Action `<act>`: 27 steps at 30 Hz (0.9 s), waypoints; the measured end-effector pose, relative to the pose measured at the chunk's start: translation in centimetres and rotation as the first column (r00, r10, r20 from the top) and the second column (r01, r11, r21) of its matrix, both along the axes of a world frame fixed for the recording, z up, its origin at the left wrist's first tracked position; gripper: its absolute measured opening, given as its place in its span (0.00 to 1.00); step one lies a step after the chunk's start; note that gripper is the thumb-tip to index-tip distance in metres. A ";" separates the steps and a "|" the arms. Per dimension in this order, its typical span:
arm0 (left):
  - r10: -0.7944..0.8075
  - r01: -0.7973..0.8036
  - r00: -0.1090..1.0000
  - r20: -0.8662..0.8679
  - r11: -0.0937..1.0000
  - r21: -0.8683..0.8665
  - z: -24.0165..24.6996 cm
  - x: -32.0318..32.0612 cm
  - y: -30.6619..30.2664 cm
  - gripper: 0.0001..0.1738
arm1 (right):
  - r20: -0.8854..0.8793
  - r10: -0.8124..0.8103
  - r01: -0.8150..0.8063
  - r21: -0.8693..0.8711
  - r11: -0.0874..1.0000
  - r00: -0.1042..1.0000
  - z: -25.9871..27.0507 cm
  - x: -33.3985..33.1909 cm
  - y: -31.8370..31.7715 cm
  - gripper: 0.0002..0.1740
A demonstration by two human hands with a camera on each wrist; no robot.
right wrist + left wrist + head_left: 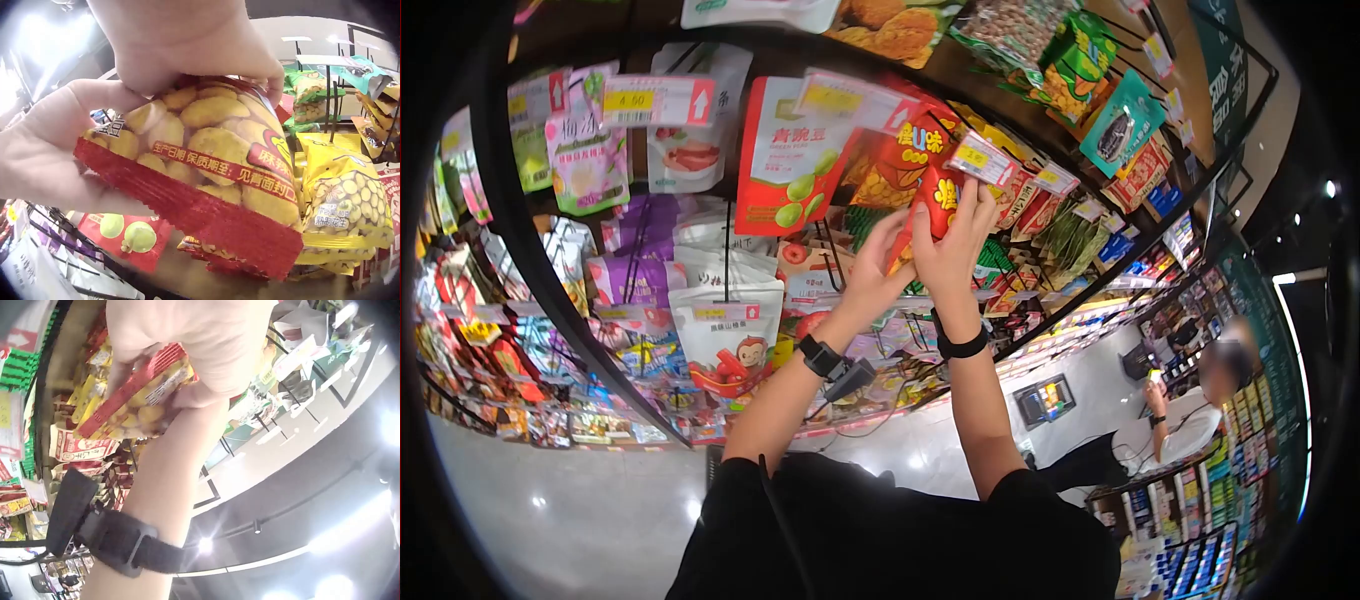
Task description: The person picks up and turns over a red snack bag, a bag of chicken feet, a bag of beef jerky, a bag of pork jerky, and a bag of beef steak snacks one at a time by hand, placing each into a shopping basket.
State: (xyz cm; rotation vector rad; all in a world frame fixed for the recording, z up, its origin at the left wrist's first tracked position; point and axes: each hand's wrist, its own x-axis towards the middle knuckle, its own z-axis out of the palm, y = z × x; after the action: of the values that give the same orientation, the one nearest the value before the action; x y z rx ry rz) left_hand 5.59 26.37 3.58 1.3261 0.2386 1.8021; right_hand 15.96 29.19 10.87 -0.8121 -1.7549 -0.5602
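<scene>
Just right of the hanging red plastic pea pouch, left hand and right hand both grip a red-and-yellow plastic snack bag; I'd keep it light so nothing gets crushed.

Packet between left hand and right hand, pouches hanging left, person far right

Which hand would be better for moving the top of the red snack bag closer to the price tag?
Probably the right hand. It grips the red snack bag higher up, with fingers beside the price tag. The left hand holds lower.
</scene>
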 end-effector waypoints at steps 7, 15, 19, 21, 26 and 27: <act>-0.279 0.277 0.960 -0.003 0.953 -0.119 5.5 -3.9 2.5 0.39 | 0.130 0.008 -0.007 -0.008 1.000 0.992 0.4 0.3 1.2 0.40; 0.367 -0.366 0.903 -0.225 0.929 0.046 10.2 -1.9 6.5 0.25 | 0.166 -0.027 0.032 -0.026 0.999 0.986 0.2 0.0 0.4 0.49; 0.510 -0.506 0.853 -0.114 0.860 0.066 9.5 0.3 8.9 0.27 | 0.173 -0.104 0.115 -0.050 0.992 0.979 0.1 0.7 0.7 0.45; 0.510 -0.506 0.853 -0.109 0.860 0.065 9.7 0.1 8.8 0.26 | 0.169 -0.094 0.106 -0.061 0.993 0.981 0.0 0.9 0.9 0.45; 0.596 -0.585 0.795 -0.114 0.803 0.111 10.4 0.0 8.1 0.25 | 0.165 -0.063 0.067 -0.019 0.998 0.984 0.6 0.0 0.5 0.42; 0.601 -0.590 0.792 -0.106 0.799 0.117 10.3 0.0 8.2 0.25 | 0.163 -0.048 0.053 -0.023 0.998 0.985 0.8 -0.2 0.5 0.42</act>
State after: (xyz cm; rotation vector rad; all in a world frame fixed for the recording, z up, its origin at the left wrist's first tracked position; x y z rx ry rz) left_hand 5.61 34.55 13.91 1.5476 0.7436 2.2553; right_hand 15.79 29.70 11.63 -0.8516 -1.8981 -0.6532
